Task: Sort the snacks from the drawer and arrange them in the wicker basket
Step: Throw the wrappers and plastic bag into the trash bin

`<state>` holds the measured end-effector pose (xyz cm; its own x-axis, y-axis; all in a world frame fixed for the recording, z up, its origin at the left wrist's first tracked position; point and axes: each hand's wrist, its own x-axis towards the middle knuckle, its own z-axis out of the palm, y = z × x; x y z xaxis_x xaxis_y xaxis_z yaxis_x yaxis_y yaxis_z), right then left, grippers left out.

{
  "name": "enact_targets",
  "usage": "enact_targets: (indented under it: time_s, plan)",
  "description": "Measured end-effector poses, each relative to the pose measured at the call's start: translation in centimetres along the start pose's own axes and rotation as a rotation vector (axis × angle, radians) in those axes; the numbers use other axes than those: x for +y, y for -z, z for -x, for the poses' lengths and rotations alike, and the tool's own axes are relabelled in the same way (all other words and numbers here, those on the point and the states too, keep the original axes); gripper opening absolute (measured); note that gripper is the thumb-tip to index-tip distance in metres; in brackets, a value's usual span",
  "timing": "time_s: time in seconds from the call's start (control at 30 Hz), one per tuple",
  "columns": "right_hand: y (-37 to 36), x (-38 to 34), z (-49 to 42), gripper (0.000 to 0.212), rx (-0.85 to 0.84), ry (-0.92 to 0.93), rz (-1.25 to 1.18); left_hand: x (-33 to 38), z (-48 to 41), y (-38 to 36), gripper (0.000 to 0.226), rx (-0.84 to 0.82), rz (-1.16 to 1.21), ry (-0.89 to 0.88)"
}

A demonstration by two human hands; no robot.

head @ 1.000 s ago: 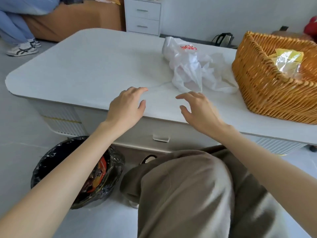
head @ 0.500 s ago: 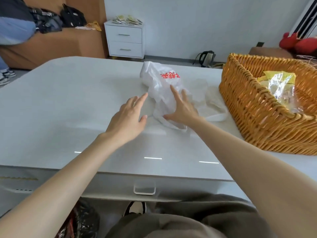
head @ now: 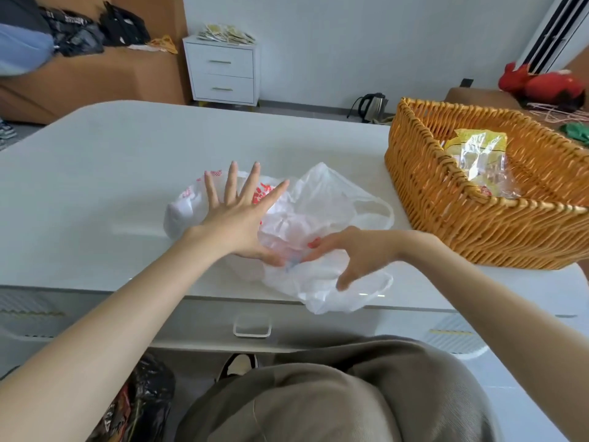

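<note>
Step in hand: dealing with the white plastic bag (head: 322, 199), red print, which lies crumpled on the tabletop (head: 111, 173) near the front edge, left of the wicker basket (head: 478, 224) and not touching it. Contents of the bag can't be made out, looks mostly flat.

Left hand (head: 237, 224) lies on the left part of the bag, fingers (head: 230, 183) straight and spread wide, pressing the plastic down. Right hand (head: 363, 253) is on the near right part, fingers (head: 345, 279) curled into the plastic and bunching it; thumbs of both hands nearly meet mid-bag.

The basket sits at the right of the tabletop with one yellow-and-clear snack packet (head: 478, 157) already in it, leaning on the inner wall. The drawer (head: 204, 320) under the front edge is closed, handle (head: 251, 329) untouched.

Judgement: sorting is early, one snack placed. The bag is likely being flattened or folded out of the way, or checked for contents. The next move calls for clearing the bag aside, then freeing a hand to pull the drawer handle and get at the remaining snacks.
</note>
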<state>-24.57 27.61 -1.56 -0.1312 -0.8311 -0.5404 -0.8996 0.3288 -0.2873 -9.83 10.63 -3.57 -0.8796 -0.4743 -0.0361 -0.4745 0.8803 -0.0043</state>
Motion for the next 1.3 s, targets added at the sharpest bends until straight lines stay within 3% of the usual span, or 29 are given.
enact_targets:
  time_s: [0.07, 0.1, 0.2, 0.27, 0.4, 0.47, 0.57, 0.63, 0.73, 0.83, 0.93, 1.0, 1.1, 1.23, 1.3]
  plan:
    - [1.0, -1.2, 1.3, 0.057, -0.095, -0.066, -0.039, -0.1, 0.3, 0.1, 0.129, -0.131, -0.016, 0.053]
    - [1.3, -1.7, 1.4, 0.055, -0.049, -0.088, -0.056, -0.2, 0.4, -0.1, 0.128, -0.155, 0.007, 0.057]
    - [0.4, -3.2, 0.0, 0.079, 0.377, -0.133, 0.149, -0.6, 0.7, -0.9, 0.129, -0.094, 0.031, 0.035]
    - [-0.7, -4.0, -1.6, 0.104, 0.545, -0.156, 0.3, -0.8, 0.8, -1.6, 0.13, -0.043, 0.025, 0.049]
    - [-0.9, -3.5, -4.7, 0.133, 0.534, -0.161, 0.254, -1.2, 0.9, -2.4, 0.13, 0.003, -0.01, 0.039]
    - [-0.3, -2.7, -6.4, 0.135, 0.48, -0.176, 0.306, -1.5, 0.7, -2.4, 0.129, 0.003, 0.043, 0.009]
    - [-0.2, -1.6, -8.4, 0.112, 0.262, -0.268, 0.244, -2.1, 0.6, -2.7, 0.119, 0.02, 0.207, -0.021]
    - [-0.4, -1.0, -9.1, 0.098, 0.231, -0.248, 0.092, -2.6, 0.8, -2.9, 0.1, 0.073, 0.273, -0.019]
    - [-1.1, -1.4, -8.7, 0.052, 0.475, -0.142, 0.105, -3.5, 1.8, -2.8, 0.071, 0.097, 0.369, -0.009]
    - [-3.0, -2.1, -8.3, 0.031, 0.7, -0.033, 0.105, -4.7, 3.2, -4.2, 0.084, 0.134, 0.351, -0.005]
    - [-3.9, -3.8, -7.6, 0.019, 0.86, 0.092, -0.334, -4.8, 4.3, -4.9, 0.069, 0.146, 0.324, 0.037]
    - [-3.3, -5.8, -6.8, 0.029, 0.921, 0.127, -0.631, -4.7, 5.0, -4.6, 0.074, 0.247, 0.515, 0.035]
    - [-2.5, -10.0, -5.3, 0.047, 0.857, 0.289, -1.021, -4.7, 6.9, -2.4, 0.073, 0.429, 1.067, 0.105]
    - [-4.3, -14.5, -4.5, 0.067, 0.841, 0.349, -0.588, -5.2, 10.8, 0.8, 0.049, 0.508, 1.798, 0.272]
    - [-5.9, -16.3, -4.5, 0.082, 0.707, 0.387, -0.459, -6.1, 12.8, 1.2, 0.052, 0.495, 1.965, 0.367]
